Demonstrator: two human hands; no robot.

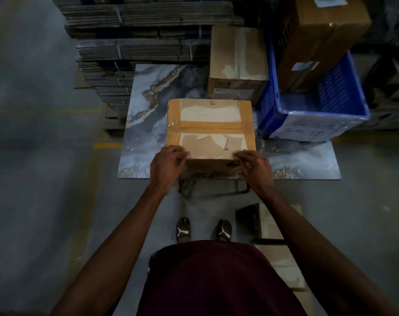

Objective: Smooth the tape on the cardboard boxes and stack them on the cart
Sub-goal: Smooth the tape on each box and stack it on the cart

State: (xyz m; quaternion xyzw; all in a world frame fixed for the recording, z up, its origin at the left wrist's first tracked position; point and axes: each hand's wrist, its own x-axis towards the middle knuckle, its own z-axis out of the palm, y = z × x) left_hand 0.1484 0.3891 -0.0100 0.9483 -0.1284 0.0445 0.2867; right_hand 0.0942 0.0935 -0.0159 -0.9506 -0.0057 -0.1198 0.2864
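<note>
Both hands [211, 166] curled, pinching box [210, 126] edge.

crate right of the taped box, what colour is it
Blue, with slotted walls; the crate shows best in the head view, the only view, and holds a brown box.

The marbled table top [148, 124] carries a taped cardboard box [210, 131] at its near edge, a second box [237, 65] behind it, and a blue crate [312, 115] at the right.
</note>
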